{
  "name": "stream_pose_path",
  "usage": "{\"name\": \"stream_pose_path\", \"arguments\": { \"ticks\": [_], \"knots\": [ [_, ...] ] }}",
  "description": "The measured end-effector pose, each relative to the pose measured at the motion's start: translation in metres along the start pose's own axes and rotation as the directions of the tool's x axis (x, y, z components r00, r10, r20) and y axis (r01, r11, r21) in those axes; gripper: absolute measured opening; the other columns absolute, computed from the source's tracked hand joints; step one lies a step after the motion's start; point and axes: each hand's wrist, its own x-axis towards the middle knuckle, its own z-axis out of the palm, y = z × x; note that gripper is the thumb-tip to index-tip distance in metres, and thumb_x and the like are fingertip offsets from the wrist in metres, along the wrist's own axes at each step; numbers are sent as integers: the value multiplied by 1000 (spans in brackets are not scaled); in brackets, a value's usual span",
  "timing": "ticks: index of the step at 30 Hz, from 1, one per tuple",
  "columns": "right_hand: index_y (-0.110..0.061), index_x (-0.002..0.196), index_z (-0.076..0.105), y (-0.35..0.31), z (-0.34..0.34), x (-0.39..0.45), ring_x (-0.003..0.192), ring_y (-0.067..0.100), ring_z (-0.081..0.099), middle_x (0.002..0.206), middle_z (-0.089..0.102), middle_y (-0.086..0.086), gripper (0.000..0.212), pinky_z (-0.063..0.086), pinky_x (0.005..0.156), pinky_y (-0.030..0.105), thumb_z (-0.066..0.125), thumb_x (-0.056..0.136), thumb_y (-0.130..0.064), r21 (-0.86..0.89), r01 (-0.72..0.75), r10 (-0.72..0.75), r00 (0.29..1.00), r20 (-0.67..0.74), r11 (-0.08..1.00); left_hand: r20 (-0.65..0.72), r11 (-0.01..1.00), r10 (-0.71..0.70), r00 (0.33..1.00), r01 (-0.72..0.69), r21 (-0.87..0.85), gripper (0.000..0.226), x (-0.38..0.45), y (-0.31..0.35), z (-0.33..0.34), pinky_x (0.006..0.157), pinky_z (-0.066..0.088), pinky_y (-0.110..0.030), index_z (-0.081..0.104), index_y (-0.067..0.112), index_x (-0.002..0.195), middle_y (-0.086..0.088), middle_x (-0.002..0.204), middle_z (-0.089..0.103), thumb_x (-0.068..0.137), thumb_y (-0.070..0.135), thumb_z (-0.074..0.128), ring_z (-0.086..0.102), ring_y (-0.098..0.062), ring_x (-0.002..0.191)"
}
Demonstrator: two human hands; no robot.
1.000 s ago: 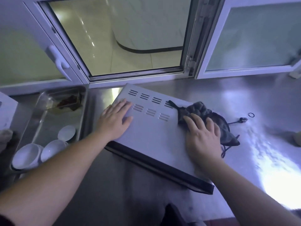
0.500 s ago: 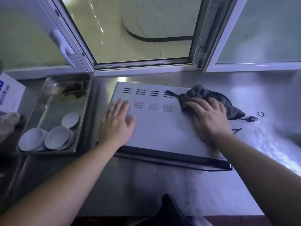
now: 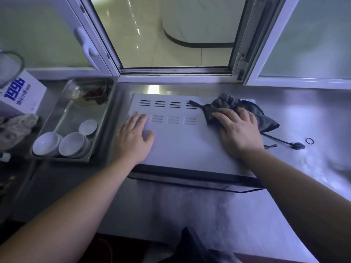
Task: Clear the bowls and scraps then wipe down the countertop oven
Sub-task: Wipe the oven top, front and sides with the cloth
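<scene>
Oven sits mid-tabletop below the open window, and both hands are on its top! Left hand lies flat, fingers straight, near the vent slots. Right hand presses a dark cloth flat at the right rear corner. Bowls sit stacked in the steel tray left of it.

Commercial kitchen: steel counter, serving hatch
</scene>
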Motion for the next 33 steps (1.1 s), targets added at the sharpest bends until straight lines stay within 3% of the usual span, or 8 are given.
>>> {"name": "stream_pose_path", "arguments": {
  "ticks": [8,14,17,20,24,27,31,33],
  "knots": [
    [-28,142,56,-17,-17,-1,110,39,52,140,59,1,46,42,96,49,53,97,-22,-83,51,-48,998,42,995,45,998,9,999,-6,-65,65,-1,0,-5,126,14,-41,26,36,158,11,169,15,96,52,32,13,-12,156],
    [-26,143,52,-97,-49,4,117,34,55,139,57,3,43,47,95,43,50,101,-18,363,-102,84,994,66,926,23,929,68,997,-54,-365,51,2,-12,-16,120,28,-32,49,33,147,13,154,43,96,29,54,35,-13,146],
    [-25,141,54,-154,-63,12,114,15,60,128,61,-2,40,49,95,31,52,101,-17,595,-190,183,980,74,781,176,596,28,984,125,-794,36,8,-32,-27,101,38,-17,69,45,118,25,128,60,97,17,61,54,-3,126],
    [-24,130,60,-209,-73,20,76,-7,64,103,66,-11,30,50,68,11,53,103,-14,817,-277,266,951,158,505,254,352,-10,967,241,-904,20,13,-62,-32,99,46,-30,77,38,102,11,111,75,87,29,67,66,-16,111],
    [-19,118,66,-272,-68,28,79,17,66,94,71,5,21,56,69,31,54,103,-11,933,-352,276,907,319,78,285,61,61,956,282,-958,19,-6,-83,-58,79,51,-29,74,18,98,0,93,74,84,29,66,68,-17,83],
    [-10,116,68,-311,-57,32,87,26,68,99,72,14,19,56,77,38,56,102,-11,891,-406,246,860,447,-203,379,-181,105,919,392,-902,31,-26,-94,-75,83,44,-41,72,16,105,-13,99,63,79,34,68,59,-26,85],
    [-15,110,72,-350,-40,36,87,34,66,97,70,20,19,54,81,46,56,98,-13,826,-460,222,812,540,-327,484,-422,197,853,519,-743,55,-51,-112,-85,94,51,-45,67,6,128,-20,122,68,89,42,54,66,-35,103],
    [-20,106,71,-363,-29,35,90,38,70,99,73,19,18,58,84,47,58,95,-19,851,-490,258,811,525,-191,500,-503,250,829,553,-665,49,-59,-121,-89,85,57,-41,73,10,119,-17,115,72,92,44,50,71,-34,94]
  ]
}}
